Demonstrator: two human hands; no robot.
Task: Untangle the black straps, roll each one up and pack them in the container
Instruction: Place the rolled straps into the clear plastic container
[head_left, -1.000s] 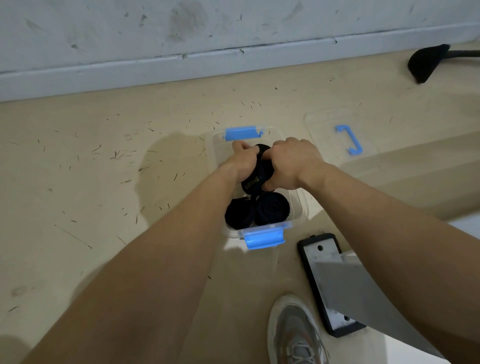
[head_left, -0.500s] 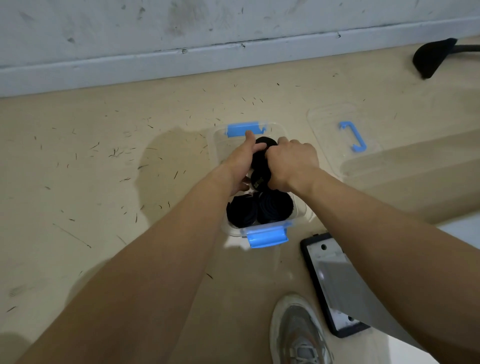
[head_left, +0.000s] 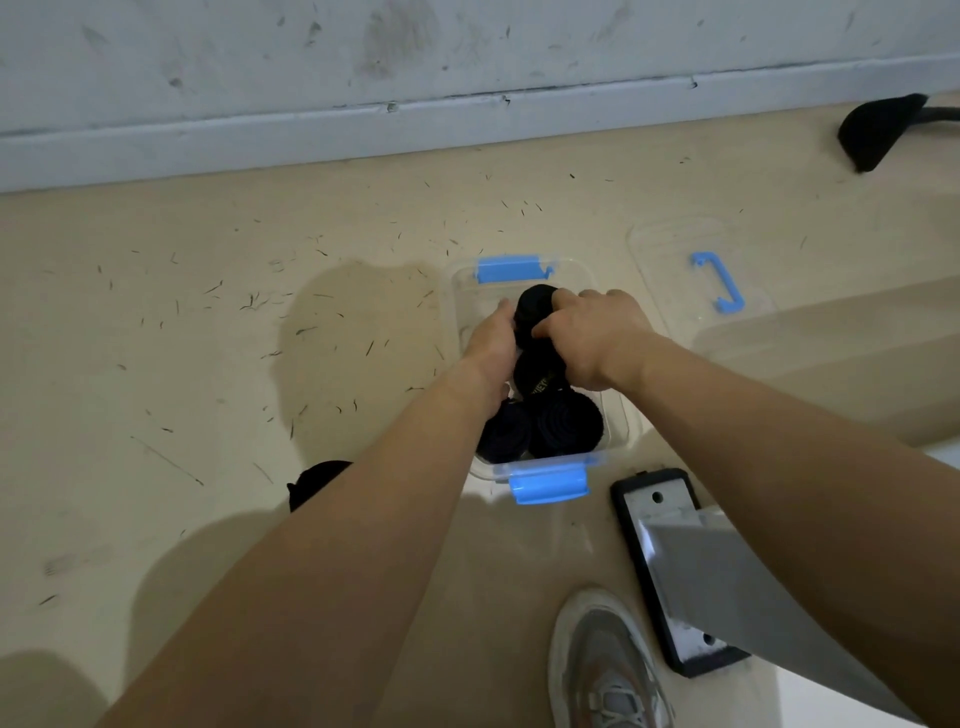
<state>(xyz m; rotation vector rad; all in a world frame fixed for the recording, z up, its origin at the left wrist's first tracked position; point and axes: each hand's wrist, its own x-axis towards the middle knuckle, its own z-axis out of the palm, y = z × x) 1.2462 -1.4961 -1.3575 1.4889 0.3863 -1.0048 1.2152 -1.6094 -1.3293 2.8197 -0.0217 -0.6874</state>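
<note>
A tightly rolled black fabric strap is sitting at the far end of a clear plastic container, raised above the other rolls and caught between both hands. The right hand is gripping it from the right, fingers curling over its top and thumb pressing on its near side. The left hand is lying against the roll's left side. Its fingers are reaching down out of sight, so I cannot tell whether they are closing round the strap or only steadying it.

Just nearer than this roll, a second black roll with pale lettering is standing on edge, partly under the right hand. Two more black rolls are lying side by side, touching each other, at the near end of the container, just behind the near blue latch. The far blue latch is showing beyond the hands.

The container is resting on a beige floor scattered with small dark specks. Well apart to its right, a transparent lid with a blue handle is lying flat. Near the container's near right corner, a black-framed flat device is lying on the floor, partly covered by a pale grey sheet-like shape. A grey sneaker is showing at the bottom edge. A small black shape is peeking out from behind the left forearm.
</note>
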